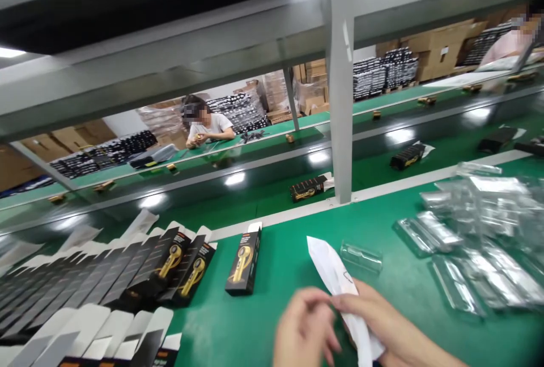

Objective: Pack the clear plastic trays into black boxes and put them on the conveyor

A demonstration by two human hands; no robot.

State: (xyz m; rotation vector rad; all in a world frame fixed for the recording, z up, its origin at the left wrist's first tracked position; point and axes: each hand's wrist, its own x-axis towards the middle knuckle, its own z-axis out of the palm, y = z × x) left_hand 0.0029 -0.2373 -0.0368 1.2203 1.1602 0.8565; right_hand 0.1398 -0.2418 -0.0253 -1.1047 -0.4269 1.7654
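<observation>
**While gripped over the bench: a paper sheet between two hands**

Though blurred at its near end, shows as a long white paper sheet [335,276], folded narrow. Sits clamped at its lower part in the right hand [382,321], thumb over and fingers under, with the free end sticking up and away past the knuckles. Meets the left hand [304,327] at its near edge, fingers curled in toward it. Cannot tell through the motion blur whether that hand pinches the sheet or only touches it.

Reads as a handling stage: sheet taken up and being folded or straightened between both hands, not yet put with any box or tray. Calls next for a sure pinch from the left and a steady right, thin paper buckling easily.

Just beyond the sheet's free end, apart from it, lies a single clear plastic tray [361,256] on the green bench [280,310]. Out to the right of the right hand spreads a loose pile of clear trays [476,231]. To the left of the left hand lies one black box [244,262] with a gold picture on it. Farther left fans out a row of black boxes [127,276], white flaps open.

Well beyond both hands stands a white post [341,101]. Behind it runs a green belt carrying another box on the belt [308,187]. Across the belt sits a co-worker [208,123], hands busy with something small.
</observation>
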